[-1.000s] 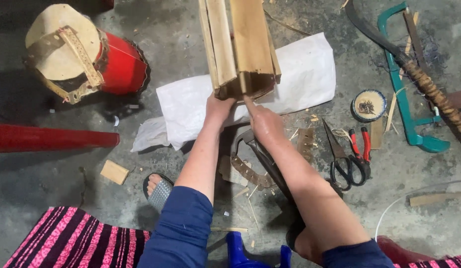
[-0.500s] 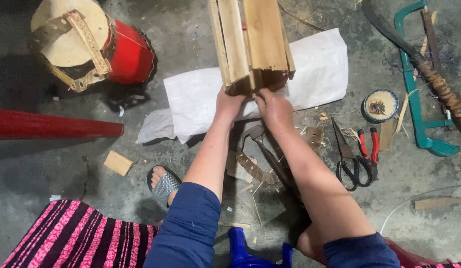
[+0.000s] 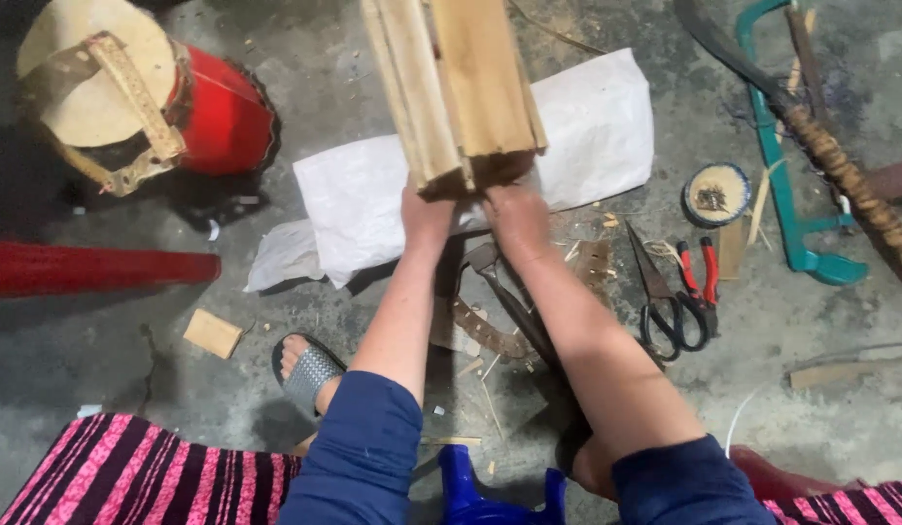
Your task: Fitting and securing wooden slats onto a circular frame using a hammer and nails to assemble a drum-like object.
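Overhead, rough split bamboo block (image 3: 461,87)

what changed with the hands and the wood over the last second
Little changed: both hands, left and right, kept their grip on the near end of the wood bundle, which tilted only slightly. The view drifted, so the floor things slid a bit in frame. The white sack, scissors and red drum stayed put.
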